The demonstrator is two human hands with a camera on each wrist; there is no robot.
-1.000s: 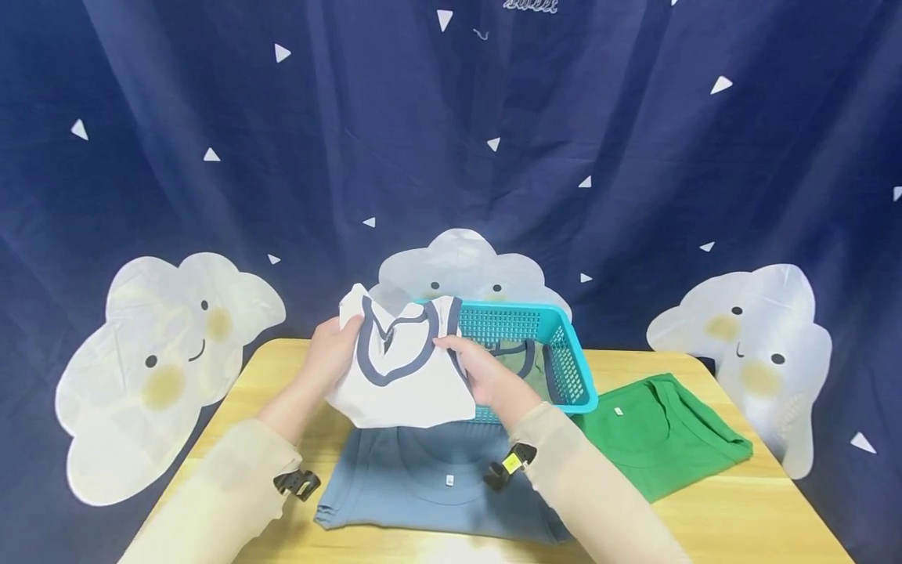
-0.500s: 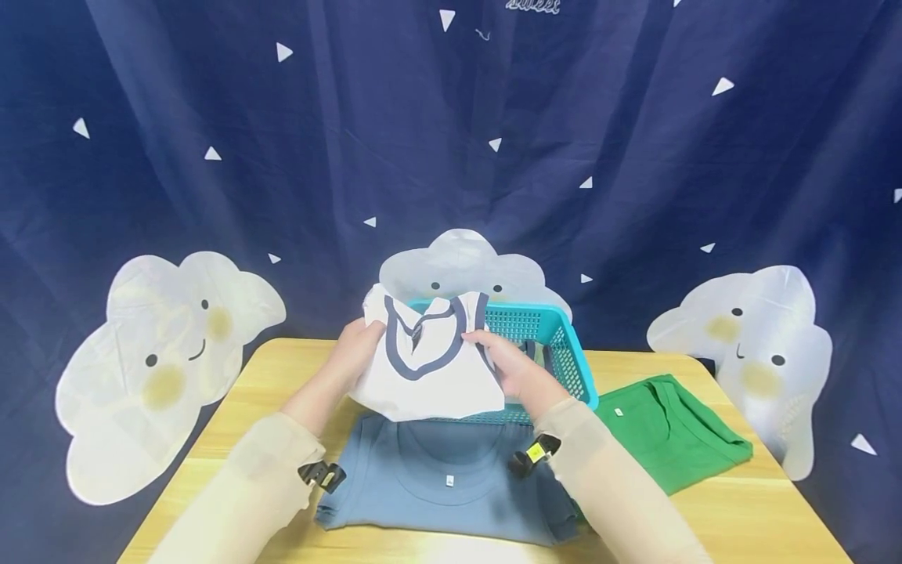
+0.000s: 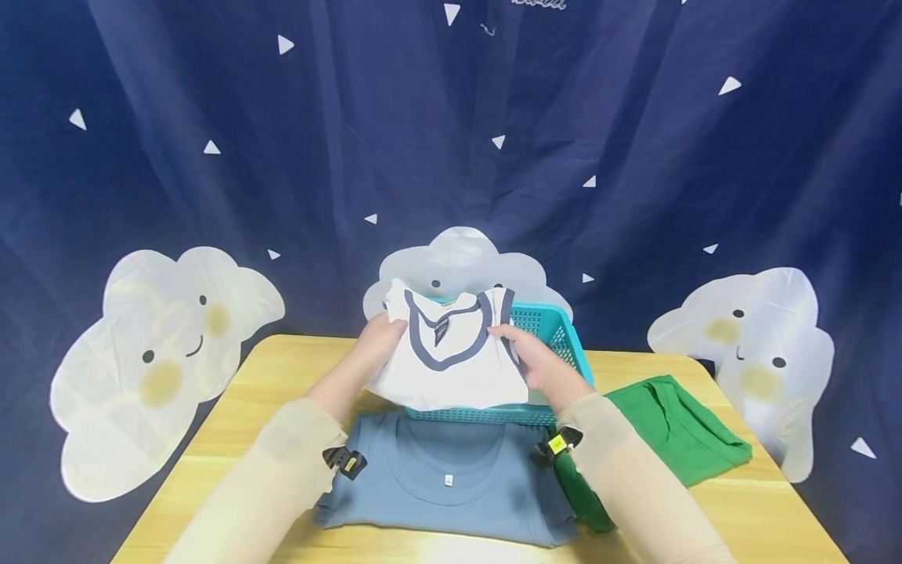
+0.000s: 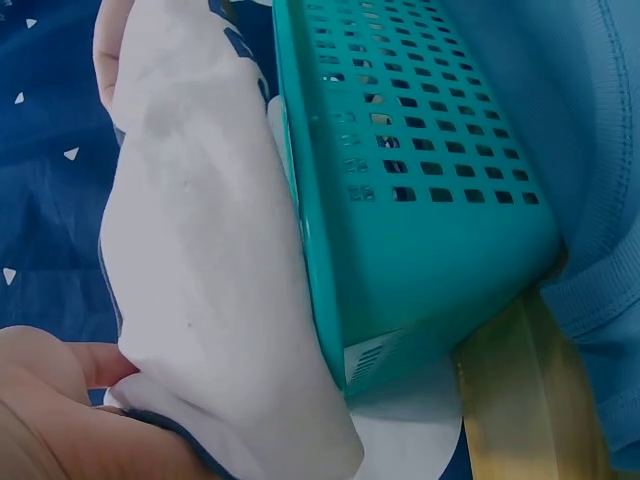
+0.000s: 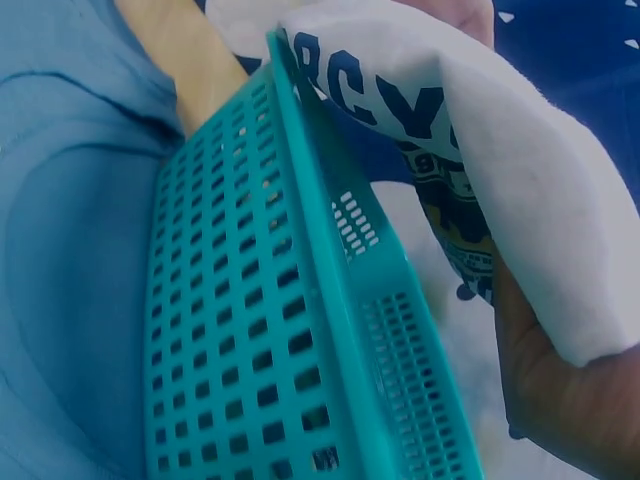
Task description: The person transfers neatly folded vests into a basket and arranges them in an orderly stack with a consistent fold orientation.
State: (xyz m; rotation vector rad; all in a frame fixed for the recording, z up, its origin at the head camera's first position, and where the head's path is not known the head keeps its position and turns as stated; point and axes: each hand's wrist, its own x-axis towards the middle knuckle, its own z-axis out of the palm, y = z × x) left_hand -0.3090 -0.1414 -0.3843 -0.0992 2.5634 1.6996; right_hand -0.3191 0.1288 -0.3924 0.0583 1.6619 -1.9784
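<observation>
White shirt [image 3: 451,388] has shifted rightward, now over most of basket [image 3: 486,416], better lined up, we judge, not yet inside. Our left hand [image 3: 379,341] and right hand [image 3: 539,362] pinch its sides. Blue shirt [image 3: 395,501] lies before basket, green shirt [image 3: 658,431] right of it.

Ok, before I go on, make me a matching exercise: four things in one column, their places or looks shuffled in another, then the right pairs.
Things
1. blue shirt
2. basket
3. white shirt
4. green shirt

Places and looks
A. held by the left hand and the right hand
B. towards the right of the table, partly hidden by the right sleeve
C. lying directly in front of the basket, on its near side
D. teal, with rows of holes

Pairs: 1-C, 2-D, 3-A, 4-B
</observation>
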